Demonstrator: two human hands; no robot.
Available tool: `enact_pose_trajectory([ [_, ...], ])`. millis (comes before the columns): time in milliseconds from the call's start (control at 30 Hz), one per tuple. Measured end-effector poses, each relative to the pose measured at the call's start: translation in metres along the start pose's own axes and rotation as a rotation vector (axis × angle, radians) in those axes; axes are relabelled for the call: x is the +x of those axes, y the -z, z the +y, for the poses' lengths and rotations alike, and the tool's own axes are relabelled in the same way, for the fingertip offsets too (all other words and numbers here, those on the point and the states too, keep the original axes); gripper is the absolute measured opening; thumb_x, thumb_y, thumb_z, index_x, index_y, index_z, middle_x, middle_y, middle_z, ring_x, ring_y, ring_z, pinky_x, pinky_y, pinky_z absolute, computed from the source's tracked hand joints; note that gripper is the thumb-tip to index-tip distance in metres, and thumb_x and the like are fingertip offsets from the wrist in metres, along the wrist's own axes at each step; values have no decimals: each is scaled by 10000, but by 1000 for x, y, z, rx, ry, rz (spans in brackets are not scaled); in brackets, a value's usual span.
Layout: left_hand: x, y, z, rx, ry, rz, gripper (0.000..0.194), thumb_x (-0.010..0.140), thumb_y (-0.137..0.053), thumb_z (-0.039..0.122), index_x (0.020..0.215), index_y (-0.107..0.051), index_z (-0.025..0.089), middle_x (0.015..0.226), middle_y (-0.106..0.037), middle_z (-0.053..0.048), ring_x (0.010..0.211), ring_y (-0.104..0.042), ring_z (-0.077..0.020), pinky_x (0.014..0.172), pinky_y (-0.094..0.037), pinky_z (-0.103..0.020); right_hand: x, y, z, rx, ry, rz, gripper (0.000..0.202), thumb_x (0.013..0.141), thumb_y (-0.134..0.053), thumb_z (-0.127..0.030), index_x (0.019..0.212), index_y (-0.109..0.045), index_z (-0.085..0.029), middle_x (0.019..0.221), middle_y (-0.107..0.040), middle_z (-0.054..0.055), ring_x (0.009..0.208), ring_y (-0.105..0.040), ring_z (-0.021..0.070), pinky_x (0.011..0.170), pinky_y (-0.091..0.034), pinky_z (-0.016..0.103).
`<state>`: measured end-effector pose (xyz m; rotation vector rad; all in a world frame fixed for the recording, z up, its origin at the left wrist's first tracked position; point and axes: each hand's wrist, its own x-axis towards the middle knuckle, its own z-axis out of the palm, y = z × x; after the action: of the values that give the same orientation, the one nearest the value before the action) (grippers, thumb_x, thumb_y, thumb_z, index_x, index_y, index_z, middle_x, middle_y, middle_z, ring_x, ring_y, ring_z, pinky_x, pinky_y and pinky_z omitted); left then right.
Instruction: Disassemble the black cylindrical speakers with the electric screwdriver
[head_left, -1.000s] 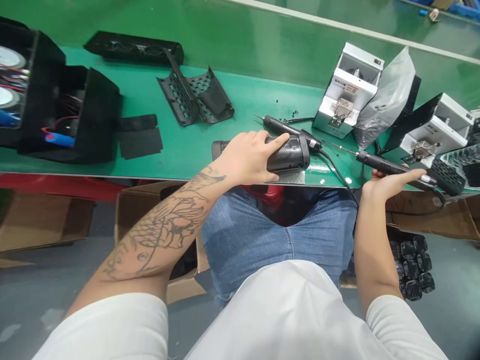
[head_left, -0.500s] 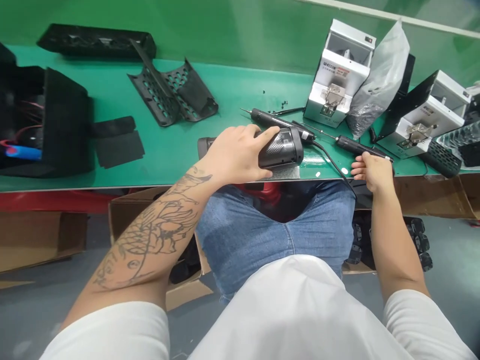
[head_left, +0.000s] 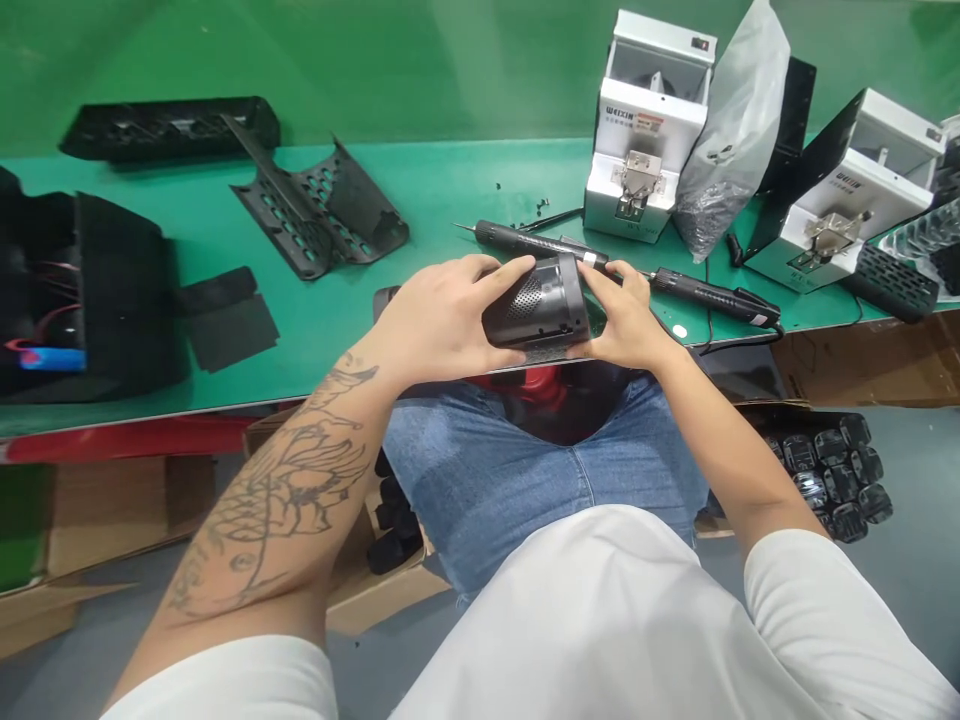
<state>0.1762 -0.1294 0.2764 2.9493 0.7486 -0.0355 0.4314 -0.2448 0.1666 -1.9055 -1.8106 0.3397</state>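
Note:
A black speaker [head_left: 531, 300] with a perforated grille lies lengthwise at the bench's front edge. My left hand [head_left: 446, 315] is wrapped over its middle, thumb on the near side and fingers across the top, hiding much of its left half. At the speaker's right end, my right hand [head_left: 626, 315] grips the end cap between thumb and fingers. Just behind the speaker lies an electric screwdriver [head_left: 525, 241], its bit pointing left. A second electric screwdriver [head_left: 716, 295] rests on the bench to the right of my right hand.
Two screw feeders [head_left: 645, 130] [head_left: 840, 200] stand at the right, with a plastic bag of screws [head_left: 724, 160] between them. Perforated black shells [head_left: 322, 215], dark flat pads [head_left: 229, 320] and an open black box [head_left: 124, 290] occupy the left. Loose screws [head_left: 541, 206] lie behind the screwdriver.
My right hand has moved left from the right-hand screwdriver's handle onto the speaker's right end. That screwdriver now lies free on the bench. My left hand keeps hold of the speaker.

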Motion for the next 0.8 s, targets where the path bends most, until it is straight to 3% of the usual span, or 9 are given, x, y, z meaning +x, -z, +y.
enact_pose_trajectory([
  [167,0,-3,-4,-38,-22,5,1012,890,-744,601,1778,-389,273,1657,-585,-168,1431,-643,-429,1186,-535,-532,-2,-7,-8,100,-83,-31,1409,725,-996,-669,1868,-295,-234,1605,-444,152,1465,-377,280,1382,-335,539],
  [333,-4,-1,-6,-118,-3,2,978,958,-627,762,1781,-362,305,1687,-574,-66,1467,-579,-406,1263,-484,-571,3,-12,-11,132,-120,-48,1379,714,-996,-664,1850,-342,-234,1476,-506,143,1408,-398,248,1366,-340,491],
  [500,-6,-2,-6,-96,4,1,1036,937,-660,766,1786,-371,247,1730,-549,-112,1533,-564,-441,1306,-454,-562,4,-14,-11,110,-114,-44,1390,729,-957,-749,1843,-338,-195,1476,-494,161,1414,-394,261,1385,-313,547],
  [633,-4,-3,-8,-103,30,19,1072,866,-755,717,1778,-412,268,1716,-582,-102,1529,-599,-409,1299,-485,-510,7,-18,-11,83,-111,-62,1454,701,-961,-798,1848,-311,-183,1490,-484,168,1426,-406,274,1389,-305,599],
  [667,-3,-2,-9,-119,29,21,1087,851,-773,709,1776,-416,264,1717,-588,-96,1528,-602,-403,1304,-484,-511,9,-19,-10,72,-116,-56,1400,738,-955,-754,1846,-320,-181,1489,-487,169,1426,-415,274,1387,-314,599],
  [733,-1,2,-13,-165,-2,1,1103,832,-802,691,1769,-427,246,1722,-595,-87,1525,-605,-383,1321,-475,-508,10,-21,-8,44,-159,-7,1034,916,-844,-563,1793,-441,-193,1469,-518,154,1419,-445,252,1396,-329,569],
  [800,2,6,-17,-208,-51,-41,1123,822,-834,670,1772,-421,236,1723,-602,-87,1513,-617,-363,1325,-474,-493,9,-19,-3,22,-192,46,723,1001,-679,-364,1699,-575,-206,1454,-548,133,1417,-474,228,1410,-336,540],
])
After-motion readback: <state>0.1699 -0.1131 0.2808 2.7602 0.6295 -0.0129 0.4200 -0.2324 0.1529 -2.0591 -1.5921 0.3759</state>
